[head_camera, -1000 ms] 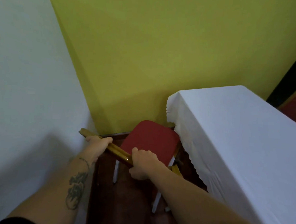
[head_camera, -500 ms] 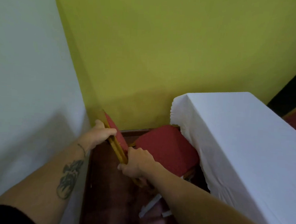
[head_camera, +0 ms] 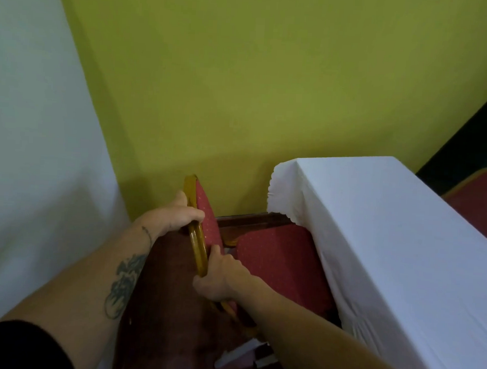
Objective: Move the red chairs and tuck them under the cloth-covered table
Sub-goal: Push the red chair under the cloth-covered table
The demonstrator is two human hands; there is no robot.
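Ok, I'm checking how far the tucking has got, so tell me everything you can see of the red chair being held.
The red chair has a red dotted padded seat and backrest and a glossy golden-brown frame. The left hand and right hand both grip the backrest's top rail. Its seat edge reaches the hanging white tablecloth, partly under it. Pale legs show below, over dark red floor; whether they touch it is unclear.
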